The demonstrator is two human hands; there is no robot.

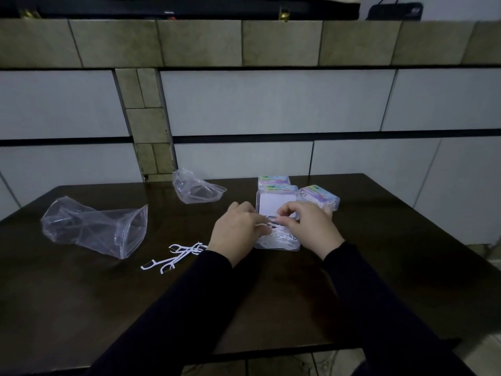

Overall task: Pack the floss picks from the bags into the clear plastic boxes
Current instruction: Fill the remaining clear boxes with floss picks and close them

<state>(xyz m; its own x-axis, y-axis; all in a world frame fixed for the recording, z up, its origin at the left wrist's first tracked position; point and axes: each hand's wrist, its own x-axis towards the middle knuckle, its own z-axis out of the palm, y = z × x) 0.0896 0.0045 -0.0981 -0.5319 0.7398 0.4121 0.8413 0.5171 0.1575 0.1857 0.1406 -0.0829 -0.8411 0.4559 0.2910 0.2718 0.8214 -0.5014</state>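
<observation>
Left hand (235, 231) covers the near-left corner of the open clear box (279, 244); right hand (307, 226) hides its right wall; fingertips of both overlap, so which one pinches the picks cannot be told; loose floss picks (173, 257) run partly under the left sleeve (173, 308); labels on closed boxes (320, 196) too blurred to read; both sleeves cut by bottom edge.

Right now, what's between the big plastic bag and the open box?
In the head view, loose floss picks and the left hand lie between the big bag and the open box.
</observation>
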